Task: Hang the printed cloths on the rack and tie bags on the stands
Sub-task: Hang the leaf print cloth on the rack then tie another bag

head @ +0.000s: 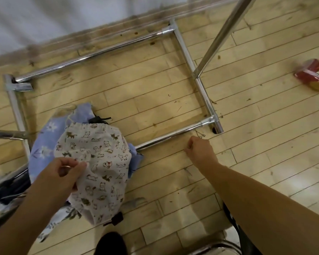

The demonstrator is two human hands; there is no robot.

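Bag (99, 153), cat-printed, in left hand (68, 173)

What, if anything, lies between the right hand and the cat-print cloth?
Nothing visible. Only bare floor separates the right hand from the cat-print cloth, which the left hand pinches at its edge.

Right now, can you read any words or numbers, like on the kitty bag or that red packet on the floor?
No words or numbers can be read anywhere in this view.
Cat-print drawstring bag: only little cat pictures, no letters.
Dark tag at the bag's lower edge: too small and dark to read.
Red and yellow packet: too blurred to read.
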